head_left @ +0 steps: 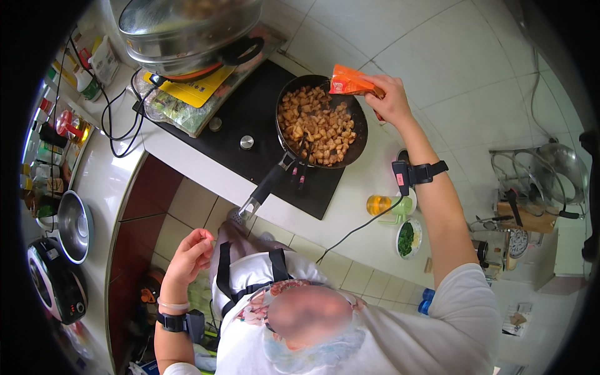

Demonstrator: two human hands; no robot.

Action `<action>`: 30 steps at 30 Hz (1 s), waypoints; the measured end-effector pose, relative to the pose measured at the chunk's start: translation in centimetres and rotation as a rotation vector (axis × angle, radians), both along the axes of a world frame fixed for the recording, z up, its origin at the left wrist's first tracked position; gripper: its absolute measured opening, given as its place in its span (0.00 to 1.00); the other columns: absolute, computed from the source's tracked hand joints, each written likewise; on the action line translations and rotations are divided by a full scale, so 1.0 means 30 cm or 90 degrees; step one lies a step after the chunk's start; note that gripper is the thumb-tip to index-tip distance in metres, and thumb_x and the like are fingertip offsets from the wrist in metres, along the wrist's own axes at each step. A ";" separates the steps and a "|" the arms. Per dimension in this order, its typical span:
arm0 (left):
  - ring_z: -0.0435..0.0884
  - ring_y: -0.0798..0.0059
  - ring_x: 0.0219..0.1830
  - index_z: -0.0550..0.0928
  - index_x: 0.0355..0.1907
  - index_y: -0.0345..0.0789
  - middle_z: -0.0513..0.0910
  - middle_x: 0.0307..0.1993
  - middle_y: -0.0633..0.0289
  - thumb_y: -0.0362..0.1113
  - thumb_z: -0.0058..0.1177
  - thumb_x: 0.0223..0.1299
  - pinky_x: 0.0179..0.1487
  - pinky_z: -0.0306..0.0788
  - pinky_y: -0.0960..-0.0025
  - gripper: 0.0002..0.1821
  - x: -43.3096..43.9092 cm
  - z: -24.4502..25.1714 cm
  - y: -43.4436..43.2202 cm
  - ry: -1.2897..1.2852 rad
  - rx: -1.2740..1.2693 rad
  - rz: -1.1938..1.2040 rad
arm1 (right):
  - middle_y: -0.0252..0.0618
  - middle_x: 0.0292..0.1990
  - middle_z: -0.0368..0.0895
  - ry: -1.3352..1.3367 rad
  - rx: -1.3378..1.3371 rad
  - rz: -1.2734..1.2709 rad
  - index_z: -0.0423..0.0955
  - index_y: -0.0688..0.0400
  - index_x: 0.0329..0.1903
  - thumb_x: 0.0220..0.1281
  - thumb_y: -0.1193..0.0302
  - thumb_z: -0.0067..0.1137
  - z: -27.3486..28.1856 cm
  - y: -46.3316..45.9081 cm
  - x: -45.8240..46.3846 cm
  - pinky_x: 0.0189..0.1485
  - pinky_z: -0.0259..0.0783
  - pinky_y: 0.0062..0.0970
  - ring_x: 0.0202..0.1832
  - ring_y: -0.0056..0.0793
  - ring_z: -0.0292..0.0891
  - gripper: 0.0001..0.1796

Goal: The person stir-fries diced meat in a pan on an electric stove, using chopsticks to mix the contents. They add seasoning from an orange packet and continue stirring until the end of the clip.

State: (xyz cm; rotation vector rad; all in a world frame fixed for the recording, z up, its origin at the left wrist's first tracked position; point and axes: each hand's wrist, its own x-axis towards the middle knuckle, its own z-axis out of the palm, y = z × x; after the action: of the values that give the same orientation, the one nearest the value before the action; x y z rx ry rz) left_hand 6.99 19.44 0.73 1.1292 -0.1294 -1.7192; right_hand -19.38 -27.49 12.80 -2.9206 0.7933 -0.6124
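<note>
My right hand (390, 99) grips an orange packet (349, 80), whose far end is over the upper right rim of a black frying pan (363, 136). Browned diced meat (323, 122) lies in the pan, which rests on a black glass cooktop (234, 122). A pair of dark chopsticks (302, 161) leans in the pan, beside its black handle (271, 180). My left hand (190, 255) hangs off the counter edge, its fingers loosely curled; whether something small is between them I cannot tell.
A steel steamer pot (187, 42) stands at the upper left by a yellow card (199, 89) and a cable. To the right of the cooktop are an oil jug (378, 205) and a plate of chopped greens (406, 239). A metal bowl (75, 227) and a rice cooker (56, 281) line the left counter.
</note>
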 end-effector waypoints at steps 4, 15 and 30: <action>0.59 0.89 0.20 0.74 0.41 0.40 0.68 0.22 0.73 0.37 0.52 0.65 0.24 0.54 0.81 0.06 0.005 0.001 -0.009 -0.007 0.010 -0.004 | 0.40 0.40 0.82 0.013 0.027 -0.064 0.81 0.51 0.48 0.48 0.65 0.58 -0.001 -0.062 -0.010 0.55 0.64 0.34 0.42 0.42 0.70 0.21; 0.58 0.89 0.19 0.74 0.41 0.40 0.68 0.22 0.73 0.37 0.52 0.64 0.23 0.53 0.81 0.06 0.006 -0.005 -0.027 -0.013 0.023 -0.006 | 0.44 0.43 0.82 0.026 -0.069 -0.137 0.81 0.52 0.48 0.46 0.70 0.59 0.029 -0.117 -0.095 0.57 0.64 0.35 0.44 0.40 0.74 0.21; 0.60 0.88 0.19 0.73 0.42 0.40 0.68 0.21 0.73 0.37 0.51 0.65 0.23 0.54 0.81 0.06 0.000 -0.014 -0.079 -0.025 0.012 -0.041 | 0.42 0.49 0.76 0.050 0.057 -0.104 0.80 0.50 0.51 0.45 0.72 0.58 0.053 0.302 -0.289 0.58 0.64 0.34 0.51 0.42 0.65 0.24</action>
State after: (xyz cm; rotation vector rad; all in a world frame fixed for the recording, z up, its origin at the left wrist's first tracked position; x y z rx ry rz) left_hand 6.98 17.08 0.32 1.1839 -0.1759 -1.7584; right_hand -28.06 -18.42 14.38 -2.8332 1.0482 -0.4614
